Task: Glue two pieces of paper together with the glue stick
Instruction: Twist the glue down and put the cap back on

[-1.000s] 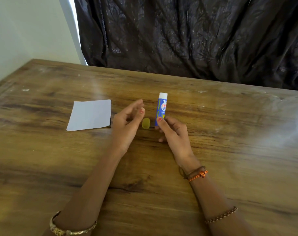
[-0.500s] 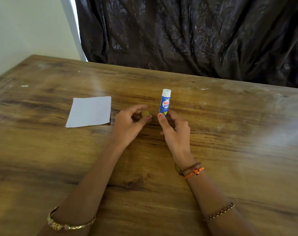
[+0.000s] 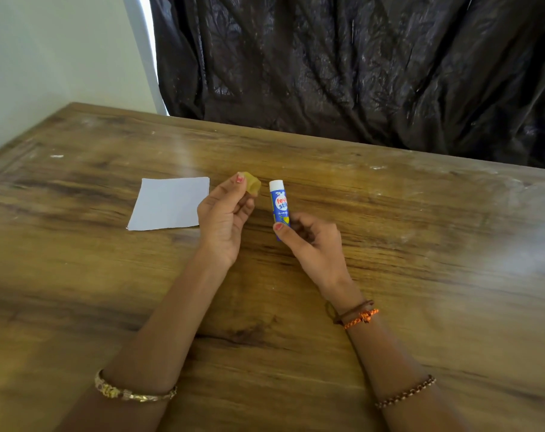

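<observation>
My right hand grips the lower end of a blue and white glue stick, held upright above the wooden table with its white glue tip uncovered. My left hand pinches the yellow cap between thumb and fingertips, raised off the table just left of the stick's tip. A white square of paper lies flat on the table to the left of my left hand. I can make out only one sheet; whether a second lies under it I cannot tell.
A dark crinkled plastic sheet hangs behind the table's far edge. A pale wall stands at the back left. Bare wood stretches to the right of my hands and in front of them.
The yellow cap lay on the table a second ago. My left hand closed on it and lifted it up beside the stick's tip. My right hand kept the stick upright.
</observation>
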